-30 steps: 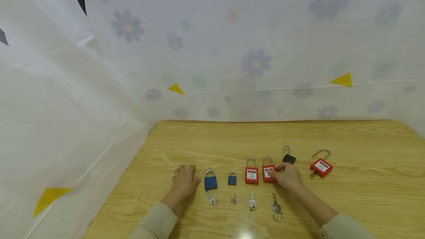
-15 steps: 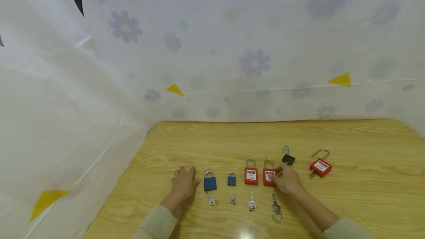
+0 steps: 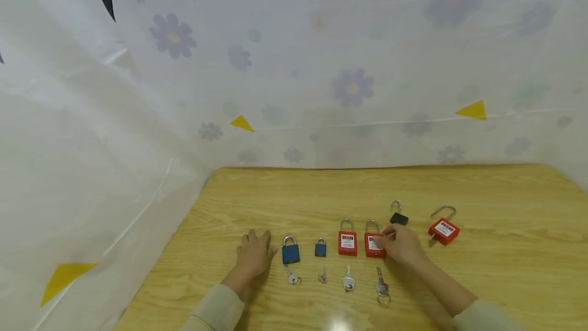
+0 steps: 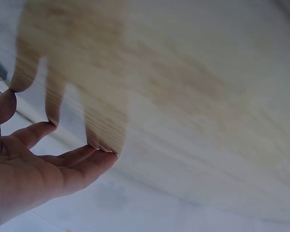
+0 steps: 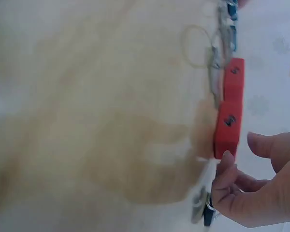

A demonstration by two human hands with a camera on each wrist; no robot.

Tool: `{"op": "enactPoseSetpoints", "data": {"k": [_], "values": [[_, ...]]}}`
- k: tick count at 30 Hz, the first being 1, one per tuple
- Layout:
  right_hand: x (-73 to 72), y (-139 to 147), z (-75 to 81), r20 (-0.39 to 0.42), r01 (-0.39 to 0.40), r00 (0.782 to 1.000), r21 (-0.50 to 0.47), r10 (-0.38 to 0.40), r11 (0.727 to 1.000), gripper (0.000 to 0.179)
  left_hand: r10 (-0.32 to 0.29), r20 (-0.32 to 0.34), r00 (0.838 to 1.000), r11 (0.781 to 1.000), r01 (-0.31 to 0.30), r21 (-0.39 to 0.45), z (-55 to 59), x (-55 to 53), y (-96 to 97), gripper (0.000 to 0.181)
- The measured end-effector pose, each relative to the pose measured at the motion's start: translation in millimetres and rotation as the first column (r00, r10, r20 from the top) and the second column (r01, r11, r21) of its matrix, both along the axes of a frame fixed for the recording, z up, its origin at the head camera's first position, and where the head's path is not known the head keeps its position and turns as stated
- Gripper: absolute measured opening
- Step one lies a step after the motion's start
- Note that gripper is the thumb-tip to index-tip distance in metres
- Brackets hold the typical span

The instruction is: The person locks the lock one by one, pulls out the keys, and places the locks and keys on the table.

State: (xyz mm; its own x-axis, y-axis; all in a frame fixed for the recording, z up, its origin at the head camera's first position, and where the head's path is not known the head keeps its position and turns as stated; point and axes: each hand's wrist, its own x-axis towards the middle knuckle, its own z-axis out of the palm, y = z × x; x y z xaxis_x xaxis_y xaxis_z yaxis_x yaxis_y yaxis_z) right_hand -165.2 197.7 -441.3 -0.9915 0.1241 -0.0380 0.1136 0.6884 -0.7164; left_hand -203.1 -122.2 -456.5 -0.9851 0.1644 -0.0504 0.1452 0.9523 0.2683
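My right hand (image 3: 406,246) is at the right side of a closed red padlock (image 3: 371,243) lying on the table. In the right wrist view a fingertip meets the padlock's side, and the thumb (image 5: 261,145) stands a little off its face. Just left lies a second closed red padlock (image 3: 347,243). My left hand (image 3: 254,253) rests on the wood with fingers spread, its thumb pointing toward a larger blue padlock (image 3: 291,254). In the left wrist view nothing is between its fingers. A smaller blue padlock (image 3: 320,250) lies between the larger one and the reds.
Below the closed padlocks lie several keys, among them a small-ringed key (image 3: 292,278) and a dark key with a ring (image 3: 382,287). A black padlock (image 3: 399,218) and another red padlock (image 3: 444,231) with open shackles lie farther right. A patterned white curtain (image 3: 294,91) hangs behind the table.
Over the last second the red padlock at my right hand has slid toward me and slightly right, widening the gap to its red neighbour. My left hand has stayed put.
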Motion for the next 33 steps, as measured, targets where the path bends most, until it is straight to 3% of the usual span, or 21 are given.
{"op": "enactPoseSetpoints", "data": {"k": [5,12,19,24,33], "values": [[-11.2,20.7,11.8,-0.058,0.078,0.995,0.023,-0.077,0.997,0.038,-0.001,-0.014,1.0,1.0,0.001,-0.015,2.1,1.3,0.1,0.049],[-30.1,31.1,6.6,0.114,0.043,0.992,0.113,-0.056,0.993,0.035,0.0,-0.025,1.0,0.999,-0.001,-0.033,3.8,3.0,-0.7,0.048],[-38.1,23.0,0.0,0.166,0.169,0.966,0.166,-0.196,0.972,0.034,-0.017,-0.035,0.999,1.0,0.016,-0.024,1.3,3.3,0.1,0.049],[-37.5,16.1,-2.3,0.203,0.233,0.943,0.17,-0.266,0.957,0.044,-0.018,-0.036,0.999,0.999,0.017,-0.033,0.3,3.0,0.5,0.05],[-35.8,18.3,-5.6,0.131,0.275,0.949,0.107,-0.288,0.955,0.039,-0.025,-0.053,0.998,0.997,0.021,-0.07,-1.3,1.7,-0.2,0.05]]}}
